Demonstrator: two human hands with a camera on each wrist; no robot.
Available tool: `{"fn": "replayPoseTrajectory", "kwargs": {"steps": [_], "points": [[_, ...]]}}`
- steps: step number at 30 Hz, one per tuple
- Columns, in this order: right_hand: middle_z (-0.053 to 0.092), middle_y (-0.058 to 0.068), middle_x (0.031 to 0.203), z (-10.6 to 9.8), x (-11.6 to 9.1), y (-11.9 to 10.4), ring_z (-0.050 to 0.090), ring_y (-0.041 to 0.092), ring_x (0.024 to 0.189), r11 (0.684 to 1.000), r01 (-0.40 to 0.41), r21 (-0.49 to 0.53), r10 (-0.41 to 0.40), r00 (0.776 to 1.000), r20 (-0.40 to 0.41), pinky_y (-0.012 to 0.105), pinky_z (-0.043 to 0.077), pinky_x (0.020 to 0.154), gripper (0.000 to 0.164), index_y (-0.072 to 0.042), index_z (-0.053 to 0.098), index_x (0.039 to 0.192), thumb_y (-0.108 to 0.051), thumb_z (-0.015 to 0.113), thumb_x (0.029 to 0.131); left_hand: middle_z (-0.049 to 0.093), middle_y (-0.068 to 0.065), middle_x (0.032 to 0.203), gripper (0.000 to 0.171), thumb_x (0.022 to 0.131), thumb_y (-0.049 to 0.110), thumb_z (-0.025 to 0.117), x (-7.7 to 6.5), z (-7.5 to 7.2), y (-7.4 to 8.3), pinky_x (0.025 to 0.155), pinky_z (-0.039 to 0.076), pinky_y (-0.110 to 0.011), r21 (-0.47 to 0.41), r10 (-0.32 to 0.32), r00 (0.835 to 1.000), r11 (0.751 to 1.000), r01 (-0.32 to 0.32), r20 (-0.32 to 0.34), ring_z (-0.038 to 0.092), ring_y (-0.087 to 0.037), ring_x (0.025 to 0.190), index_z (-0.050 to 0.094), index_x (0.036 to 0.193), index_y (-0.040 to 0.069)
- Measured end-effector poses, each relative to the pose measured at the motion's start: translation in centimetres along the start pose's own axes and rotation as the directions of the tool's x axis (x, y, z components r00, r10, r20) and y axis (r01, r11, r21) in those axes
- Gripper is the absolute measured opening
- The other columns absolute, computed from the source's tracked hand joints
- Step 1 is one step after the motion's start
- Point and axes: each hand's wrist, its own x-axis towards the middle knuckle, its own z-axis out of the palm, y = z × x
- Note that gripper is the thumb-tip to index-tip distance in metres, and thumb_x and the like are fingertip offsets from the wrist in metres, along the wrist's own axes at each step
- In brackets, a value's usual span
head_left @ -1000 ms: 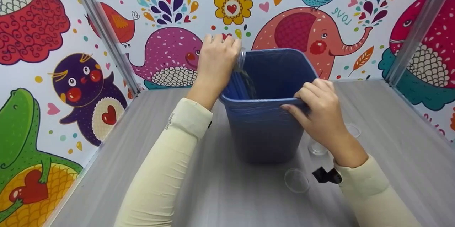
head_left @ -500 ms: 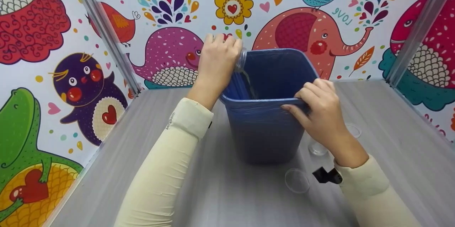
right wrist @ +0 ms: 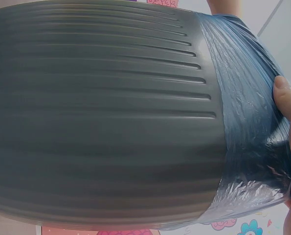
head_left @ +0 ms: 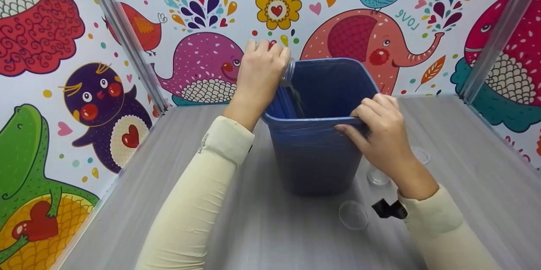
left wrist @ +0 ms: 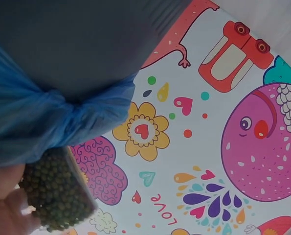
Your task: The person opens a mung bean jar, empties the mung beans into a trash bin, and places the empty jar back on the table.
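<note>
In the head view my left hand (head_left: 262, 71) grips a clear jar (head_left: 290, 71) tipped over the left rim of a dark waste bin (head_left: 317, 164). Small green beans (left wrist: 55, 193), like mung beans, fill the jar's visible part in the left wrist view. A thin stream (head_left: 297, 97) falls from its mouth into the bin. A blue plastic liner (right wrist: 243, 98) is folded over the rim and bunched in a knot on the side facing the left wrist camera. My right hand (head_left: 380, 135) holds the rim at the near right corner, thumb (right wrist: 284, 93) outside against the liner.
A clear round lid (head_left: 353, 215) lies on the grey tabletop (head_left: 253, 227) in front of the bin. Right of the bin are a clear container (head_left: 377, 176) and another clear round piece (head_left: 421, 155), partly behind my right forearm. Cartoon-printed panels (head_left: 203, 67) stand behind and at both sides.
My left hand and the tilted jar have edged slightly to the right, while beans keep falling into the bin. The bin and my right hand have stayed in place.
</note>
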Motion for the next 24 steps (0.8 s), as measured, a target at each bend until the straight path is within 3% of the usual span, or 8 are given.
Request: {"fn": "replayPoseTrajectory", "kwargs": {"steps": [3,7,10,24], "points": [[0.053,0.008,0.073,0.01,-0.01,0.0,0.045,0.028,0.076,1.0,0.001,0.0,-0.001,1.0,-0.003,0.049,0.035,0.082,0.031,-0.002,0.062,0.083,-0.011,0.092,0.081,0.072,-0.01,0.133,0.045,0.098,0.022,0.079,0.02,-0.05,0.01,0.11,0.049,-0.046,-0.002,0.003,1.0,1.0,-0.003,0.0,0.065,-0.031,0.122,0.065,0.14,0.01],[0.051,0.008,0.072,0.01,0.04,-0.07,0.043,0.027,0.074,1.0,0.012,0.003,-0.012,1.0,-0.012,0.049,0.033,0.08,0.039,-0.002,0.06,0.081,-0.032,0.082,0.095,0.072,-0.01,0.132,0.044,0.098,0.022,0.078,-0.02,-0.01,0.04,0.112,0.048,-0.047,-0.001,0.005,1.0,1.0,-0.005,-0.011,0.065,-0.031,0.123,0.066,0.139,0.01],[0.05,0.008,0.071,0.0,0.07,-0.1,0.042,0.027,0.073,1.0,0.015,0.004,-0.015,1.0,-0.018,0.048,0.032,0.08,0.049,-0.002,0.06,0.081,-0.046,0.071,0.1,0.071,-0.01,0.132,0.044,0.098,0.021,0.078,-0.02,0.01,0.05,0.114,0.047,-0.049,-0.005,0.007,1.0,1.0,-0.007,-0.017,0.066,-0.032,0.124,0.066,0.139,0.01],[0.053,0.009,0.073,-0.05,0.03,0.0,0.045,0.029,0.076,1.0,0.004,0.002,-0.004,1.0,-0.001,0.049,0.034,0.082,0.044,-0.002,0.062,0.083,-0.043,0.073,0.099,0.07,-0.01,0.136,0.047,0.099,0.02,0.078,0.07,-0.04,0.07,0.119,0.043,-0.051,-0.011,0.022,1.0,1.0,-0.022,0.002,0.064,-0.032,0.128,0.064,0.143,0.011]]}}
